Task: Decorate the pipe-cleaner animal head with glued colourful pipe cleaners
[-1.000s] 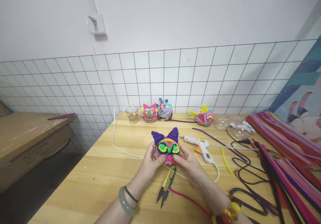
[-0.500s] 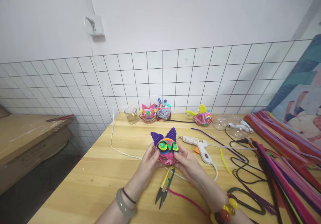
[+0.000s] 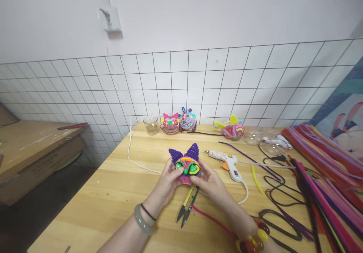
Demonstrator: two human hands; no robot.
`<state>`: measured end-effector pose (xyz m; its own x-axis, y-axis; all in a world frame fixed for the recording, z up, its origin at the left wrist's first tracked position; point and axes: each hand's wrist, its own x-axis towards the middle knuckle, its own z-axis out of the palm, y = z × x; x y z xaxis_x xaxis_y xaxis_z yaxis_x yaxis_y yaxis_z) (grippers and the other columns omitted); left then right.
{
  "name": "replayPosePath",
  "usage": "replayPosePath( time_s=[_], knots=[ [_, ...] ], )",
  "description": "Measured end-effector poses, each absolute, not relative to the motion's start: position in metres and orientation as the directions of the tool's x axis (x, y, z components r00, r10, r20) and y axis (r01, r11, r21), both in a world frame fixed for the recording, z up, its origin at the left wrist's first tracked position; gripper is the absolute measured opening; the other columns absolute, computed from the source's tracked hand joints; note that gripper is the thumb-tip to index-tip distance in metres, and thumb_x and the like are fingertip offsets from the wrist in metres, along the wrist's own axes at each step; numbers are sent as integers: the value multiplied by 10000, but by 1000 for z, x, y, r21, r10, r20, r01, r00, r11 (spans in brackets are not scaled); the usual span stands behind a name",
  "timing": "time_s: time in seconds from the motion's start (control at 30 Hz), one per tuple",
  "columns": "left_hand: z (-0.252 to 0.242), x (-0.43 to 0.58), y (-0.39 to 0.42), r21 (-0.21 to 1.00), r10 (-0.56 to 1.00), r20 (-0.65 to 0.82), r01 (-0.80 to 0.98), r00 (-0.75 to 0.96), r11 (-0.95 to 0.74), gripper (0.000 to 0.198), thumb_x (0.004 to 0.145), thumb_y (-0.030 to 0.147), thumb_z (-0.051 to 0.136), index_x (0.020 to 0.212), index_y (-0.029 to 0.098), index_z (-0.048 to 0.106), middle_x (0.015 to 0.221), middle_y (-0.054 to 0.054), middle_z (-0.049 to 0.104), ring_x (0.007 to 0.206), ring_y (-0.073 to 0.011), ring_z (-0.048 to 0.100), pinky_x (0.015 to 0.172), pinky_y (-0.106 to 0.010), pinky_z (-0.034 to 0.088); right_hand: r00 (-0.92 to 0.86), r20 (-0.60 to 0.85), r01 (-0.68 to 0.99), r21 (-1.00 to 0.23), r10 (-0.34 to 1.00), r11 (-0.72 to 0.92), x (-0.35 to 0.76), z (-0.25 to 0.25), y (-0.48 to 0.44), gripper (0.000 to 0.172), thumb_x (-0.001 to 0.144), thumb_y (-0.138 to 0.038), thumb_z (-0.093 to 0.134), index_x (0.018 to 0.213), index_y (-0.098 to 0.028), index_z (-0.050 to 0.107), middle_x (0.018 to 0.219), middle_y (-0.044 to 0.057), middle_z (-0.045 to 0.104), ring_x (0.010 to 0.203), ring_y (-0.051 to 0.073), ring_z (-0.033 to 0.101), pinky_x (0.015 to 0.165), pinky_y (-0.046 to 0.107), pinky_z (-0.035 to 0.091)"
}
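I see the pipe-cleaner animal head with purple ears held just above the tabletop. My left hand has its grip pinching one side and my right hand the other. Thread snips lie just beneath it, and a glue gun lies to its right.

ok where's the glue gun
Head view, right of centre: the glue gun lies on the table, just right of the held mask.
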<state>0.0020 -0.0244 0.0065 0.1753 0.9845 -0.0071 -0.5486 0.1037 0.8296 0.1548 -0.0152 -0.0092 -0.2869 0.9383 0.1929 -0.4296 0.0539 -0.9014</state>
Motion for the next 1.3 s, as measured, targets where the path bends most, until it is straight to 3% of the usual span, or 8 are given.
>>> replayPosePath(
  time_s=[0.17,0.4,0.53,0.67,0.83,1.1,1.3],
  knots=[
    [9,5,-25,856,986,-42,-503,162,119,426,757,319,714,1133,219,542,1109,-86,660,904,-234,661,724,-404,573,-286,128,-424,-905,950,-6,157,2,-16,492,664,-304,824,1122,-261,648,1191,42,678,1123,240,601,1000,401,436],
    [15,3,-27,863,955,-119,-447,272,235,534,830,606,487,1175,208,573,1120,-134,678,816,-227,697,684,-370,573,-381,-18,-509,-830,924,-226,165,10,-19,317,815,-345,694,1100,-217,638,1039,65,737,880,202,701,798,352,528],
    [9,0,-19,901,980,-139,-393,142,185,500,785,571,583,1100,184,611,1031,-125,707,701,-195,694,608,-316,555,-382,-61,-552,-786,922,-280,168,9,-17,275,854,-369,646,1071,-200,639,1044,75,737,895,203,697,833,381,516],
    [0,-6,-9,964,995,-43,-264,-92,17,458,654,567,700,760,123,666,587,-31,640,495,-127,583,449,-216,441,-364,-93,-589,-748,927,-306,171,9,-16,217,833,-371,669,978,-208,661,935,33,757,818,183,703,824,367,508],
    [0,-9,-6,975,992,-6,-220,-123,-21,381,564,481,783,576,128,639,465,14,564,420,-78,465,422,-195,356,-387,-110,-626,-697,916,-349,174,9,-15,222,826,-392,669,967,-220,664,930,23,756,840,179,694,847,371,493],
    [5,-5,-10,967,993,-14,-253,-119,-17,352,482,327,836,715,140,650,628,-12,650,543,-120,568,513,-239,469,-387,-152,-658,-645,909,-388,176,10,-11,255,859,-429,610,1020,-238,661,973,23,750,899,177,683,909,387,463],
    [6,-5,-10,957,994,11,-288,-108,-42,370,567,269,775,879,146,620,606,39,592,471,-92,526,484,-227,437,-386,-185,-666,-622,904,-412,176,11,-10,292,876,-475,569,1044,-251,652,1015,31,744,927,176,687,928,386,459]
  ],
)
